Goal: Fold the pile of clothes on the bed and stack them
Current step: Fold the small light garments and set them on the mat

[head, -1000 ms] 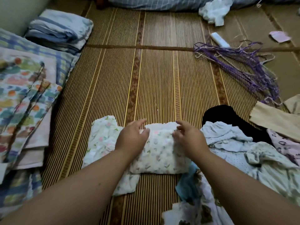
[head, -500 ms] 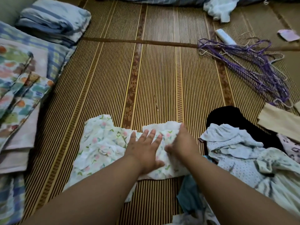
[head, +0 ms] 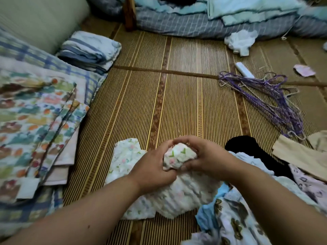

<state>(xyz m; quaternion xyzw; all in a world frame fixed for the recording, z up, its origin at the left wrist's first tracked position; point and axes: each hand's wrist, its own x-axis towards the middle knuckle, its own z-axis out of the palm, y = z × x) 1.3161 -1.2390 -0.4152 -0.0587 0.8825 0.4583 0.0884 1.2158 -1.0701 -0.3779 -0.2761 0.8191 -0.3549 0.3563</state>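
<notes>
Striped mat (head: 177, 103), purple hangers (head: 265, 99) at right; left hand (head: 152, 167), right hand (head: 208, 156) both gripping floral garment (head: 178, 154)

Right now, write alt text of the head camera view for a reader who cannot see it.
The left hand and right hand grip a bunched white floral garment on a striped woven mat. To the left lie folded patterned linens; to the right, unfolded clothes and purple hangers.

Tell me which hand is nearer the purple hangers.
Right. The right hand grips the floral garment on the side toward the purple hangers; the left hand grips its far side, farther off.
</notes>
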